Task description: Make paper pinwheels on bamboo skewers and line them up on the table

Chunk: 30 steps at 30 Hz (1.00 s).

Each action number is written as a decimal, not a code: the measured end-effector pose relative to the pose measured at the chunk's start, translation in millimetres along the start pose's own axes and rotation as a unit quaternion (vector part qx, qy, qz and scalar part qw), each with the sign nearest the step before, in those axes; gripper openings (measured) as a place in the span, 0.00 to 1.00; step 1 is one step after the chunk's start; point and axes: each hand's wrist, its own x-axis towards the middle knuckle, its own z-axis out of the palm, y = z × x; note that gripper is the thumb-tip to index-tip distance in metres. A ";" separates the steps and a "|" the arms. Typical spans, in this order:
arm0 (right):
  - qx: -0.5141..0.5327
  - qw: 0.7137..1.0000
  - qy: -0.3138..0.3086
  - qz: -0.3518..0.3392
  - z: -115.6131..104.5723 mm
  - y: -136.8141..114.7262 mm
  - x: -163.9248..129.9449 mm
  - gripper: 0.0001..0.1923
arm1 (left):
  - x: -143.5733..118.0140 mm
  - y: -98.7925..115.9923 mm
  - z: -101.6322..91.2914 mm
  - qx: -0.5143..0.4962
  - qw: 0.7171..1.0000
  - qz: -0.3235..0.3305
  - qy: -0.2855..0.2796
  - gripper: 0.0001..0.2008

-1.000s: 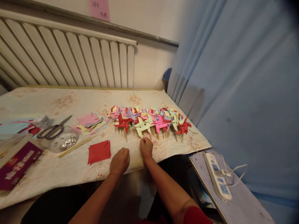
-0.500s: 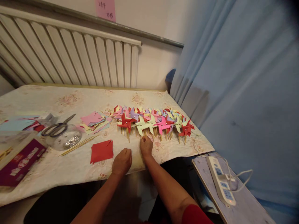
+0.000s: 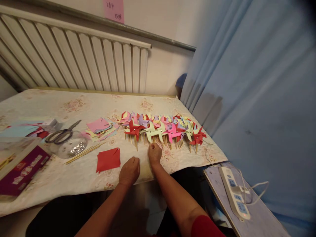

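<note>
The right hand point(image 3: 155, 154) is curled just below a pale green pinwheel point(image 3: 151, 132); whether it pinches the stick, I cannot tell. More pinwheels point(image 3: 174, 131) stand behind it. The left hand point(image 3: 129, 170) makes a fist near red paper point(image 3: 108, 159). Farther left, a clear dish point(image 3: 58, 151) holds silver pins point(image 3: 78, 148), beside a purple box point(image 3: 26, 171), contents unclear.

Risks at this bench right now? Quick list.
1. The right hand is right under a pale green pinwheel in a packed group; a bump might bend blades or tip neighbours.
2. The scissors overlap the dish of small metal pieces; lifting them carelessly could spill some.
3. The red paper is loosely stacked beside the left hand; a sideways brush might scatter it.
</note>
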 end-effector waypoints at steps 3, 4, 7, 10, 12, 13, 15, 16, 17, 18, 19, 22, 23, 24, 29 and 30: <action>0.003 1.000 -0.002 0.004 0.6 -1.5 0.5 0.10 | 0.0 0.1 -0.4 0.001 1.000 0.000 -0.002 0.12; 0.004 1.000 -0.004 0.007 0.8 -2.1 0.7 0.10 | 0.0 0.0 -0.4 -0.001 1.000 0.000 -0.002 0.12; 0.009 1.000 -0.007 0.008 1.0 -3.7 0.8 0.10 | -0.2 -0.1 0.0 -0.009 1.000 -0.001 -0.001 0.12; 0.008 1.000 -0.009 0.006 0.9 -4.7 0.7 0.10 | -0.4 -0.2 0.0 -0.002 1.000 -0.004 -0.003 0.12; 0.003 1.000 -0.009 0.006 0.7 -5.2 0.4 0.10 | -0.5 -0.2 -0.2 0.004 1.000 -0.003 -0.006 0.12; -0.001 1.000 -0.010 0.006 0.6 -5.5 0.3 0.10 | -0.5 -0.3 -0.5 0.006 1.000 -0.002 -0.007 0.12; -0.010 1.000 -0.014 0.008 0.2 -6.0 0.2 0.09 | -0.4 -0.3 -0.9 0.007 1.000 -0.001 -0.009 0.11; -0.016 1.000 -0.016 0.010 0.0 -6.2 0.1 0.09 | -0.3 -0.3 -1.1 0.007 1.000 -0.001 -0.010 0.11; -0.020 1.000 -0.018 0.010 -0.1 -6.4 0.0 0.09 | -0.3 -0.4 -1.2 0.008 1.000 -0.001 -0.011 0.11; -0.024 0.999 -0.020 0.009 -0.1 -6.5 -0.1 0.09 | -0.2 -0.5 -1.2 0.009 1.000 0.000 -0.011 0.11; -0.027 0.999 -0.021 0.006 0.0 -6.6 -0.3 0.09 | -0.2 -0.7 -1.0 0.010 1.000 0.002 -0.011 0.11; -0.029 0.999 -0.019 -0.004 0.8 -6.2 -1.1 0.09 | -0.2 -0.9 -0.3 0.014 1.000 0.005 -0.003 0.11; -0.028 0.999 -0.017 -0.007 1.2 -5.9 -1.4 0.09 | -0.3 -0.9 -0.1 0.014 1.000 0.005 -0.002 0.11; -0.026 1.000 -0.014 -0.008 1.6 -5.7 -1.6 0.09 | -0.3 -0.9 0.0 0.014 1.000 0.004 -0.001 0.11; -0.029 1.000 -0.009 -0.006 2.0 -4.8 -1.8 0.09 | -0.4 0.2 -1.1 0.005 1.000 0.003 -0.005 0.11; -0.029 0.999 -0.010 -0.007 1.8 -4.6 -1.7 0.09 | -0.4 0.4 -1.4 0.001 1.000 0.001 -0.006 0.11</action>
